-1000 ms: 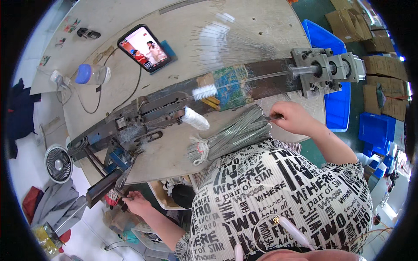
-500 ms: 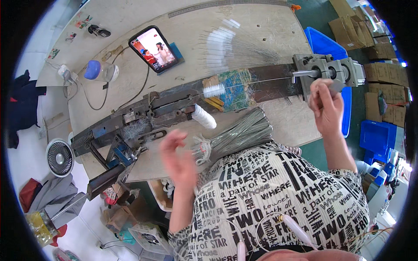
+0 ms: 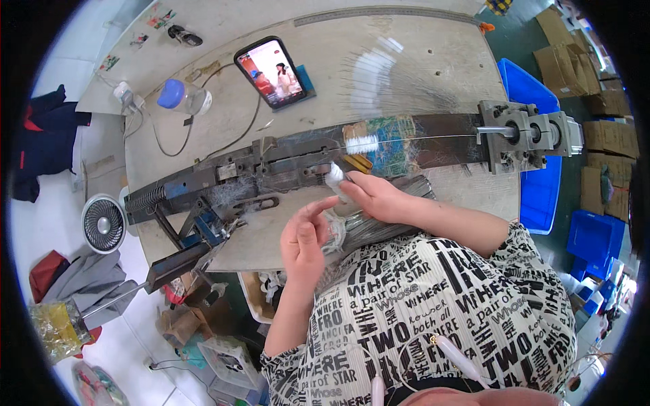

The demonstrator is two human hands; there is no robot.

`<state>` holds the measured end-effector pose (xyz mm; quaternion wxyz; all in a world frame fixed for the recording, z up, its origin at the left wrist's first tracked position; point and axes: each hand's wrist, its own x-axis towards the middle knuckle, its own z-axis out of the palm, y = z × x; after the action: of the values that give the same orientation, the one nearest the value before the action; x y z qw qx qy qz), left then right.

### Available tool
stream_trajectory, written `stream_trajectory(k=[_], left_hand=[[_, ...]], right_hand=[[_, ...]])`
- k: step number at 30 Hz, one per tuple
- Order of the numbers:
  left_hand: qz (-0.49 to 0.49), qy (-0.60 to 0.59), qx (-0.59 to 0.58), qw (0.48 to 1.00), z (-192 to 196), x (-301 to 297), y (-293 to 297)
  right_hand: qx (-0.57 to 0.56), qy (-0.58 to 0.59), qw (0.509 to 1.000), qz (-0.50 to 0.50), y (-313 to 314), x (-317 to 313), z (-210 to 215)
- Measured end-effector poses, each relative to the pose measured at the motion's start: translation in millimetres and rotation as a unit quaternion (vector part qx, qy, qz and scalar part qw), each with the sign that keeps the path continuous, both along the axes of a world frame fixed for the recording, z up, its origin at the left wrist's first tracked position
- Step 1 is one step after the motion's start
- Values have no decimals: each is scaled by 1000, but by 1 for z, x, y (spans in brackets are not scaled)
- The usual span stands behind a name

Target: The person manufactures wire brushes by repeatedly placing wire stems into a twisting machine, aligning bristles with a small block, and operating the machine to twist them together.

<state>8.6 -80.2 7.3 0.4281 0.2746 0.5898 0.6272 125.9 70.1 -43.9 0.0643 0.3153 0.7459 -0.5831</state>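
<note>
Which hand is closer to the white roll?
Right. The right hand covers part of the white roll; the left hand is below it, toward the left.

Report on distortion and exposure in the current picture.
Head view: fisheye distortion bows the long ruler near the top, and black fills the corners. Head view, lower left: the pale floor looks nearly washed out. Head view, upper centre: the phone screen glows, yet its picture stays clear.

shirt (image 3: pixel 433 304): white, ribbed, bold black lettering (image 3: pixel 455 265) | sleeves (image 3: pixel 531 254): short, same lettering | hands (image 3: pixel 302 245): bare
</note>
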Motion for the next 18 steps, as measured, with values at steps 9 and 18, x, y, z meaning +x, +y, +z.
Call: stream_trajectory(k=[9, 18], left_hand=[[-29, 130, 8, 991, 8, 2, 28], [-97, 223, -40, 969, 32, -12, 36]], right_hand=[[607, -34, 776, 167, 91, 67, 99], [551, -85, 813, 166, 156, 63, 74]])
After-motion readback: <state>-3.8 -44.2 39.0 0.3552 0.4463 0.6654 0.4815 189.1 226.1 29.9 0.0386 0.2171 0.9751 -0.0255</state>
